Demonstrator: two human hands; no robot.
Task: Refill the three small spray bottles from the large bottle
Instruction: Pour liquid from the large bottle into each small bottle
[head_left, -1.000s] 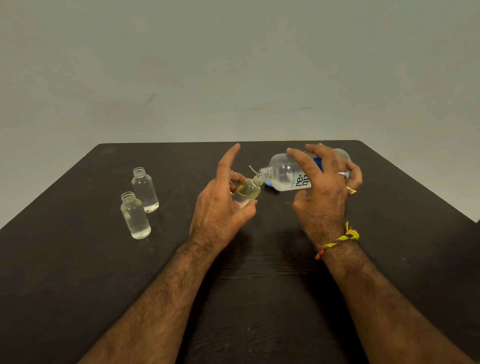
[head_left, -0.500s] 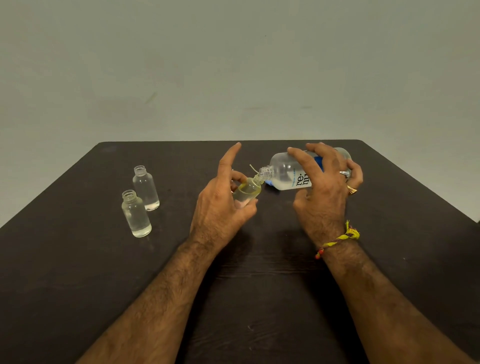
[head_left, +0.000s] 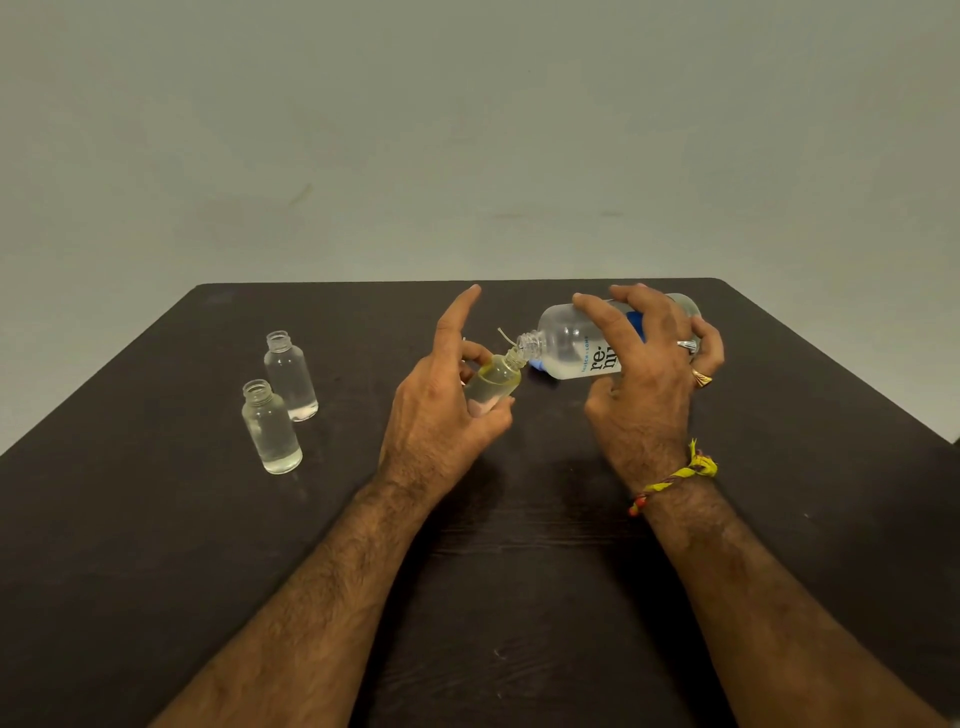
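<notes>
Both hands raised, right hand tipping large bottle

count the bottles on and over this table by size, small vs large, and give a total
small bottles: 3, two standing uncapped, one held in the left hand
large bottles: 1, tipped in the right hand
total: 4

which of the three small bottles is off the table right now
The small bottle held tilted in the left hand, its neck at the large bottle's mouth. The other two small bottles stand upright on the table.
</notes>
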